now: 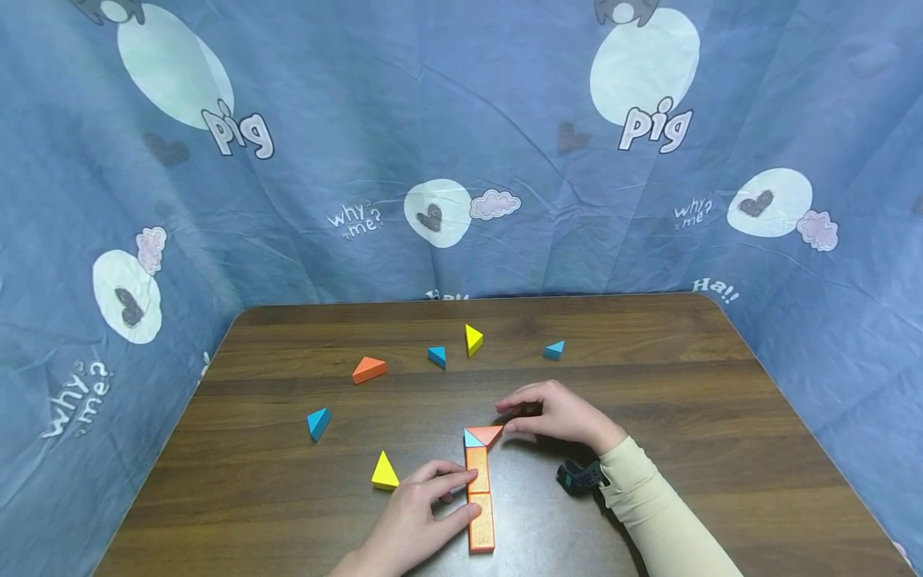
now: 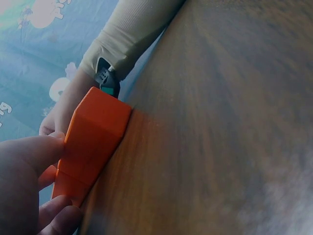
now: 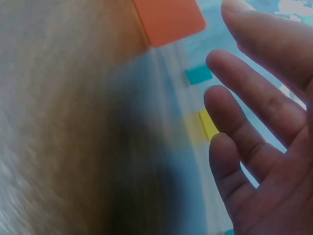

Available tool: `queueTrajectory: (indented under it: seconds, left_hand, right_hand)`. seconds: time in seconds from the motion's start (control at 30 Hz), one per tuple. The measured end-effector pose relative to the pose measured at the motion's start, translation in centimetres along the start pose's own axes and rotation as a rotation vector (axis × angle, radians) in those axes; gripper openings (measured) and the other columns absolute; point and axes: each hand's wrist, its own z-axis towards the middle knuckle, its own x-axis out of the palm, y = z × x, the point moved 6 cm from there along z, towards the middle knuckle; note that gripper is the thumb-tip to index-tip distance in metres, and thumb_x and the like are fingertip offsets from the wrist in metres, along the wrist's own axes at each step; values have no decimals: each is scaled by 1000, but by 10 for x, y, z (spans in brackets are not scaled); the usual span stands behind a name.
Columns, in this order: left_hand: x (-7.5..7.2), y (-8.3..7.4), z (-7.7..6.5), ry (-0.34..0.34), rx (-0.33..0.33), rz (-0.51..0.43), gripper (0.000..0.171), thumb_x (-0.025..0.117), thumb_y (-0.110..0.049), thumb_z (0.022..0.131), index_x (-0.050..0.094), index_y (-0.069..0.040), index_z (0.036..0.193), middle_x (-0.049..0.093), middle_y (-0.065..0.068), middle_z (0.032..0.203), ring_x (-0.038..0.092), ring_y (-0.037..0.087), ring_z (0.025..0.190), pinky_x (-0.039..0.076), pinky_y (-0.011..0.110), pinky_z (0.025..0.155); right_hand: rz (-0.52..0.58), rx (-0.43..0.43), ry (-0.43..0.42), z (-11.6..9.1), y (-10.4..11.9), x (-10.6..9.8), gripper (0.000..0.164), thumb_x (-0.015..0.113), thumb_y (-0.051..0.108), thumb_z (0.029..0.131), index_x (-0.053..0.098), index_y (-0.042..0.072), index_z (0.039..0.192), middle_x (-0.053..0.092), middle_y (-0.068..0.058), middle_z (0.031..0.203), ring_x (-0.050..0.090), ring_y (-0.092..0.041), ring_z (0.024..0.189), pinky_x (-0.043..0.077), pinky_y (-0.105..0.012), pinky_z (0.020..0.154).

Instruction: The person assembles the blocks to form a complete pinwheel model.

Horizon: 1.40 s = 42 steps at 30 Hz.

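Touching orange blocks [image 1: 482,529] are relaxed left fingers [image 1: 454,481], with loose right fingers [image 1: 528,395] beside an orange triangle [image 1: 487,433].

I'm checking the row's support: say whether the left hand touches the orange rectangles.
Touching. In the head view, the left hand rests its thumb and a fingertip on the orange rectangles.
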Motion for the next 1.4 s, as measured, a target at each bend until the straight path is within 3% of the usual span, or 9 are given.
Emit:
queueTrajectory:
  seconds: [0.17, 0.5, 1.03, 1.4]
  left_hand:
    - [0, 1, 0, 2, -1, -7, 42, 68, -51, 90, 70, -28, 125, 57, -17, 116, 57, 2, 85, 50, 23, 74]
    - [1, 2, -1, 9, -8, -25, 43, 67, -52, 90, 69, -28, 126, 57, -16, 117, 57, 3, 86, 50, 23, 75]
    - [2, 3, 0, 19, -6, -6, 44, 66, -54, 90, 69, -29, 127, 57, -16, 117, 56, 1, 86, 49, 22, 75]
    - [1, 3, -1, 15, -17, -6, 44, 67, -53, 90, 69, -28, 127, 57, -16, 116, 55, 1, 86, 48, 22, 73]
  right_hand:
    - [10, 9, -24, -2, -1, -6, 34, 76, 29, 89, 73, 13, 119, 71, 5, 111, 63, -12, 107, 50, -38, 91]
    - [-27, 28, -24, -3, -6, -10, 38, 73, 36, 90, 73, 13, 120, 71, 7, 112, 62, -8, 108, 50, -33, 91]
    - [-97, 97, -100, -12, -9, -40, 42, 73, 40, 89, 72, 13, 121, 68, 13, 114, 64, -12, 95, 52, -36, 78]
    - [-116, 84, -176, -13, -16, -69, 45, 78, 35, 86, 70, 10, 123, 71, -4, 109, 63, -10, 90, 51, -31, 75]
